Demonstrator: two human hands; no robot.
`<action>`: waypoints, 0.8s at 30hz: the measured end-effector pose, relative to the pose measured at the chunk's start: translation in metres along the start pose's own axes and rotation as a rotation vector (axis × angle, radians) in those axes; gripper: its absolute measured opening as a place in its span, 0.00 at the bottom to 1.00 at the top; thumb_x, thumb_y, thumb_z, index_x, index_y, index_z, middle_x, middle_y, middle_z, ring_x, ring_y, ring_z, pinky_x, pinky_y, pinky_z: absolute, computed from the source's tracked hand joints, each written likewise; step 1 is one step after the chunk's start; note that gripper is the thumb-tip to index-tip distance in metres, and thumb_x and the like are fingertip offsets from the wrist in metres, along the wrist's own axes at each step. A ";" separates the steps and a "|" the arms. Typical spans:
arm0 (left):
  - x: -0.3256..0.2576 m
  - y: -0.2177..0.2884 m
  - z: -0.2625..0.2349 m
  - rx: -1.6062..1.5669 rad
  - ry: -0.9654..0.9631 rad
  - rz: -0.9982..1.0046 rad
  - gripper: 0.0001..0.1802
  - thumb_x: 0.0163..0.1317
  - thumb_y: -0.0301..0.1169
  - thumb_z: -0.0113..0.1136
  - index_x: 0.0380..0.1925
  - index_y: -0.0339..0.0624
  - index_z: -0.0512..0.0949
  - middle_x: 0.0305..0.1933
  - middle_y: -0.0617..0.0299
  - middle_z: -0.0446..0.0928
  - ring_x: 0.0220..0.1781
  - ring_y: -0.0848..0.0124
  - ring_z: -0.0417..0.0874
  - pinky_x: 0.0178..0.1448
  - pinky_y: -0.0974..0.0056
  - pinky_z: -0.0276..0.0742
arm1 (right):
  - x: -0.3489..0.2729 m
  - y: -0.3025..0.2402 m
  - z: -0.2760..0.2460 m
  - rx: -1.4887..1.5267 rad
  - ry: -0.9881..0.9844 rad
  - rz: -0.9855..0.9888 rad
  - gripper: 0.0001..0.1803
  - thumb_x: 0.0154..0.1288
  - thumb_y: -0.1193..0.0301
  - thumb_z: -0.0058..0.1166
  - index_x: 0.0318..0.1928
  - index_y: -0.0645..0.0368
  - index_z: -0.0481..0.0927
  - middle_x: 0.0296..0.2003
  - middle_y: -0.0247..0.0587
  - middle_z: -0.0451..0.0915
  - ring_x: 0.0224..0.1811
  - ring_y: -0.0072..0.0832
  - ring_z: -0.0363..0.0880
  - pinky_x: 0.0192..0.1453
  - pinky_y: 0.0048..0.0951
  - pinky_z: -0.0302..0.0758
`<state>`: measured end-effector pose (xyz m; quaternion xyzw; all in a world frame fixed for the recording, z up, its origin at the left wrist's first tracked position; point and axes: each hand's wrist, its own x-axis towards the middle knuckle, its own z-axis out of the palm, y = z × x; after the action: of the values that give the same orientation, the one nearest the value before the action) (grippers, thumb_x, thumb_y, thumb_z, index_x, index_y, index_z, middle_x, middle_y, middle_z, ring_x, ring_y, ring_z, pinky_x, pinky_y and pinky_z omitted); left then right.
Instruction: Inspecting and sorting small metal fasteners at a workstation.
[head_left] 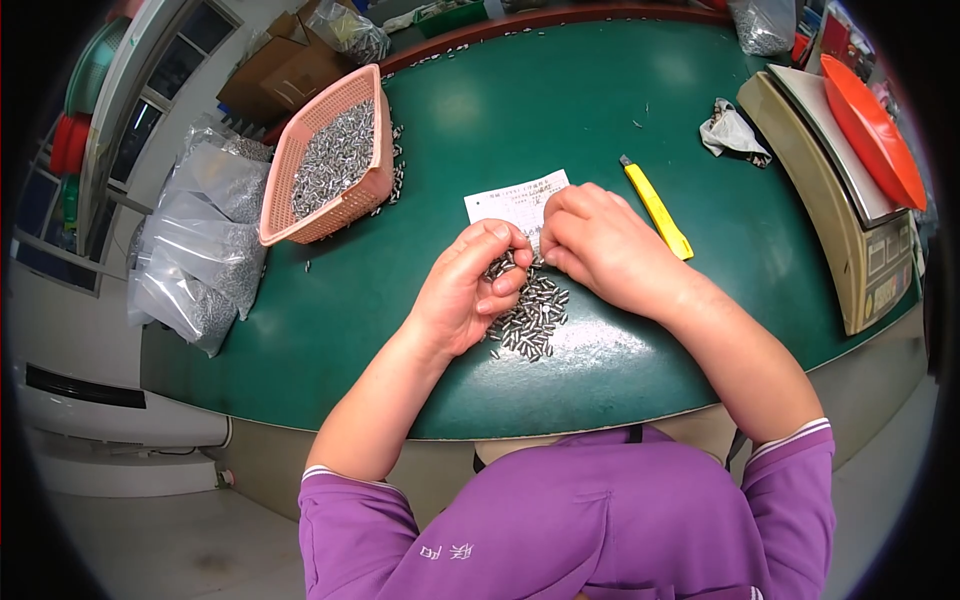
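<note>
A loose pile of small shiny metal pins [530, 318] lies on the green tabletop in front of me. My left hand [467, 280] curls over the pile's left side, fingers closed around several of the metal pins. Just to its right, my right hand [600, 235] is bent down with thumb and fingertips pinched together near the left fingertips. Whatever sits in that pinch is too small or hidden to name. Partly under both hands lies a white printed paper slip [515, 203]. Right of my right hand rests a yellow utility knife [657, 208].
A pink plastic basket [330, 215] full of metal pins stands at the left, with clear bags of pins [205, 250] beside it. A beige scale [830, 210] bearing a red dish [868, 130] is at the right. A crumpled white bag [733, 132] lies near it. A cardboard box [290, 70] stands behind.
</note>
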<state>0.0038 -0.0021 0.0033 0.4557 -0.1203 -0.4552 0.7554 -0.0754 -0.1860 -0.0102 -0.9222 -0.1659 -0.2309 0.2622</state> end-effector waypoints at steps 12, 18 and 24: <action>-0.005 0.000 0.005 0.087 -0.048 -0.065 0.08 0.64 0.27 0.56 0.40 0.41 0.69 0.33 0.63 0.71 0.24 0.84 0.64 0.19 0.81 0.55 | 0.009 -0.011 -0.013 0.175 0.154 -0.035 0.05 0.55 0.76 0.57 0.33 0.56 0.75 0.39 0.38 0.72 0.46 0.38 0.71 0.50 0.36 0.69; -0.004 0.003 0.008 0.063 -0.058 -0.058 0.05 0.67 0.30 0.49 0.37 0.40 0.69 0.33 0.61 0.70 0.23 0.82 0.64 0.18 0.80 0.54 | 0.009 -0.007 -0.013 0.157 0.215 -0.004 0.06 0.57 0.78 0.56 0.36 0.57 0.78 0.37 0.38 0.73 0.44 0.35 0.72 0.48 0.34 0.70; -0.003 0.002 0.003 -0.001 -0.066 -0.056 0.08 0.68 0.31 0.44 0.36 0.39 0.69 0.34 0.59 0.70 0.22 0.81 0.62 0.17 0.80 0.53 | 0.007 -0.006 -0.011 0.144 0.201 0.003 0.06 0.57 0.78 0.56 0.37 0.58 0.79 0.37 0.38 0.73 0.43 0.35 0.72 0.47 0.32 0.71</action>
<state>0.0008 -0.0013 0.0073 0.4432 -0.1318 -0.4912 0.7382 -0.0757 -0.1865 0.0044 -0.8735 -0.1534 -0.3093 0.3432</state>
